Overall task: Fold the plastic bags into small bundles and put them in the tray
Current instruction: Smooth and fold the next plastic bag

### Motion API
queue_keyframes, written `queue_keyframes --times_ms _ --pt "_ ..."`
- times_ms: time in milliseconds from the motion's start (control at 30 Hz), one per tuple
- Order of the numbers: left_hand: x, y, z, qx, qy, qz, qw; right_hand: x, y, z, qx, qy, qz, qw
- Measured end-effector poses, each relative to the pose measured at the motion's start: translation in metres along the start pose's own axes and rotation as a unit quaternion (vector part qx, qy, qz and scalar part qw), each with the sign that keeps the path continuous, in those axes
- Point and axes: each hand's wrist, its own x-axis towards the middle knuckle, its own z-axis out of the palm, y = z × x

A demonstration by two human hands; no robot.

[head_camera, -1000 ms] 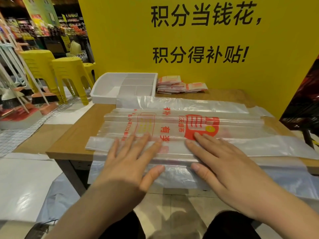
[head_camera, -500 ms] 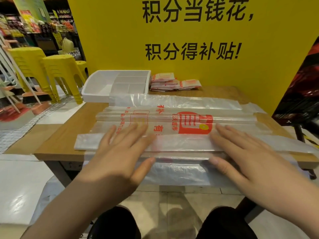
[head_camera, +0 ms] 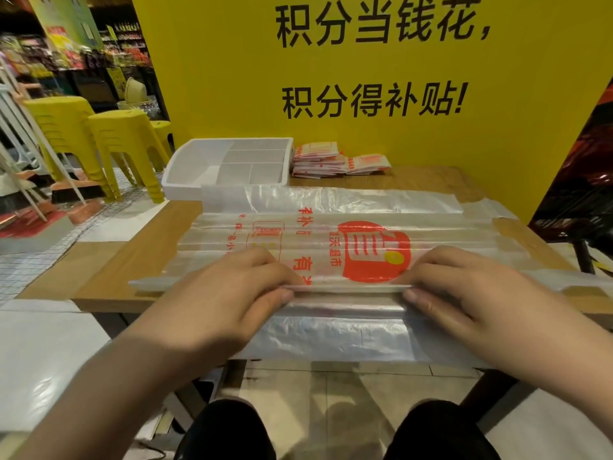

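Bright even light, slight softness, wide-angle bending at edges.

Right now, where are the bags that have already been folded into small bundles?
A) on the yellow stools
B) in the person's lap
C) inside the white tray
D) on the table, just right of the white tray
D: the folded bundles lie stacked on the table beside the right wall of the white tray.

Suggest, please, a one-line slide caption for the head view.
Left hand and right hand pinch the near fold of a clear red-printed plastic bag on a wooden table; white divided tray behind.
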Motion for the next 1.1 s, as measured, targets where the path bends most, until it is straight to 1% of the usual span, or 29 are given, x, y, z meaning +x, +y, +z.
queue_keyframes --times_ms 100,167,267,433,567,633,700,767,833,900,1000,1100 --pt "0.016 -0.002 -0.017 -0.033 -0.03 0.005 0.999 0.015 0.004 -0.01 0.001 -0.013 0.005 1.0" --pt "0.028 -0.005 -0.026 -0.051 -0.051 -0.02 0.997 0.024 0.006 -0.016 0.001 -0.029 0.02 0.999" --pt "0.043 -0.011 -0.028 -0.017 -0.057 -0.059 0.996 0.035 0.011 -0.015 -0.008 -0.04 0.041 0.998" --pt "0.048 -0.022 -0.004 0.024 0.009 -0.067 0.997 0.045 0.014 -0.006 -0.029 -0.036 0.04 0.998" --pt "0.04 -0.024 0.011 0.023 0.06 -0.069 0.996 0.045 0.014 0.004 -0.077 -0.001 0.028 0.997" --pt "0.035 -0.02 0.016 0.015 0.083 -0.054 0.995 0.044 0.01 0.008 -0.082 0.013 0.026 0.996" --pt "0.03 -0.013 0.019 0.012 0.094 -0.033 0.995 0.043 0.004 0.011 -0.063 0.026 0.02 0.997" --pt "0.027 -0.001 0.021 0.012 0.064 -0.03 0.997 0.041 -0.006 0.016 -0.034 0.024 0.008 0.999" --pt "0.025 0.013 0.026 0.03 0.0 -0.044 0.999 0.038 -0.016 0.025 -0.021 0.0 -0.006 1.0" --pt "0.024 0.022 0.031 0.06 -0.052 -0.058 0.995 0.035 -0.024 0.032 -0.032 -0.031 -0.001 0.999" --pt "0.021 0.022 0.037 0.054 -0.061 -0.065 0.995 0.032 -0.033 0.036 -0.048 -0.055 0.015 0.997" --pt "0.016 0.019 0.038 0.071 -0.07 -0.062 0.993 0.032 -0.037 0.036 -0.039 -0.081 0.032 0.995"
